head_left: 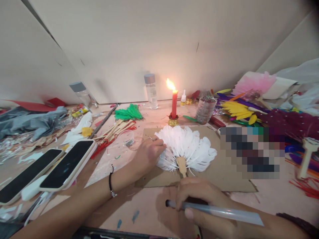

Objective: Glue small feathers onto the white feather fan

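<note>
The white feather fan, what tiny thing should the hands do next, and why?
Probably bring the clear stick in the right hand toward the lit candle. The left hand already presses the white feather fan flat on the cardboard, and the stick's tip points away from the flame, so it seems not yet warmed.

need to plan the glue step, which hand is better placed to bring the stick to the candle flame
Right, probably. The right hand already grips the clear stick, so it only needs to move it toward the candle. The left hand rests on the white feather fan, steadying it.
</note>
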`<action>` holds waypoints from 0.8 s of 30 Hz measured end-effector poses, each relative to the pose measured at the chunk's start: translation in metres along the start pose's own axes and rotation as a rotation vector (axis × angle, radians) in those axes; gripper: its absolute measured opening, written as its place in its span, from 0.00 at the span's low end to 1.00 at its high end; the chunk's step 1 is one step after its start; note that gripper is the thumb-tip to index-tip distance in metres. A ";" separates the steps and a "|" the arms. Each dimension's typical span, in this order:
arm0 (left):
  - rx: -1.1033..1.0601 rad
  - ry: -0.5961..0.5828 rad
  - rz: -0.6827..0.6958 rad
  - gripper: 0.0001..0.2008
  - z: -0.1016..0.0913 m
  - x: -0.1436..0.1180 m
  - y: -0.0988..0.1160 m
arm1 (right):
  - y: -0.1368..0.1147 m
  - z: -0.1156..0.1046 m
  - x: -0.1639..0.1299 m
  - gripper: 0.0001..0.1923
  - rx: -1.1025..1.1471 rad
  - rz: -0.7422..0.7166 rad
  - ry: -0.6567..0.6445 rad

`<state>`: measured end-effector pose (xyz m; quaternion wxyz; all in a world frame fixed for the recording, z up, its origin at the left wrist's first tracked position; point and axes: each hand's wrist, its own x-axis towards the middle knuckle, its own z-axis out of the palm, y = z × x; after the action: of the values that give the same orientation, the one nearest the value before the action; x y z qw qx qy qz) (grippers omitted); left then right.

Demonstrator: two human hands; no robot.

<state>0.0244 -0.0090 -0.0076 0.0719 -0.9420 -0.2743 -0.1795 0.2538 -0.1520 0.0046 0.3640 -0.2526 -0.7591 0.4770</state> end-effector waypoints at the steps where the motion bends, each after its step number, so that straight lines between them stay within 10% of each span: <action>1: 0.004 0.001 0.006 0.16 0.000 0.000 0.000 | 0.000 0.000 0.000 0.11 -0.003 -0.002 -0.001; 24: 0.024 -0.003 0.013 0.16 0.000 -0.002 0.002 | 0.011 0.002 -0.008 0.11 -0.026 -0.013 0.022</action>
<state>0.0237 -0.0112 -0.0089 0.0838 -0.9431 -0.2705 -0.1745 0.2569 -0.1542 -0.0086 0.3721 -0.2575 -0.7627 0.4621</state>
